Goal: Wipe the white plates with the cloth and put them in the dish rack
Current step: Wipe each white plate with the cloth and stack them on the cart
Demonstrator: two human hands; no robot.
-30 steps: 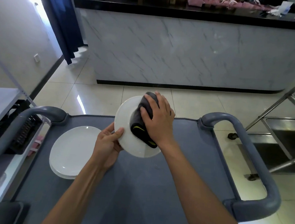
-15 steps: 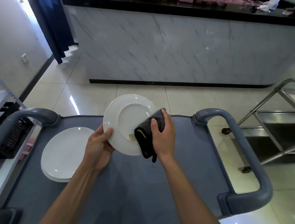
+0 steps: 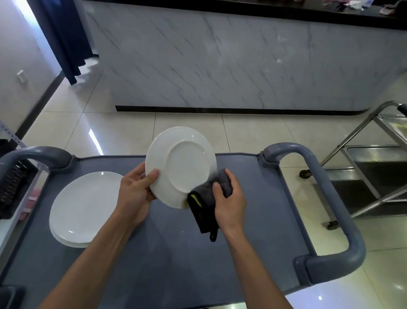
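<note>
Glossy white plate, probably ceramic; soft dark cloth; matt grey plastic cart; shiny metal trolley.

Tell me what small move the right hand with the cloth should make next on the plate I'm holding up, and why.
Probably sweep the cloth up and across the plate. The right hand holds it bunched at the lower right rim only, so most of the facing surface is uncovered, while the left hand steadies the opposite edge above the cart.

Dish rack cut off at left edge; stacked plates count unclear, maybe 2.
</note>
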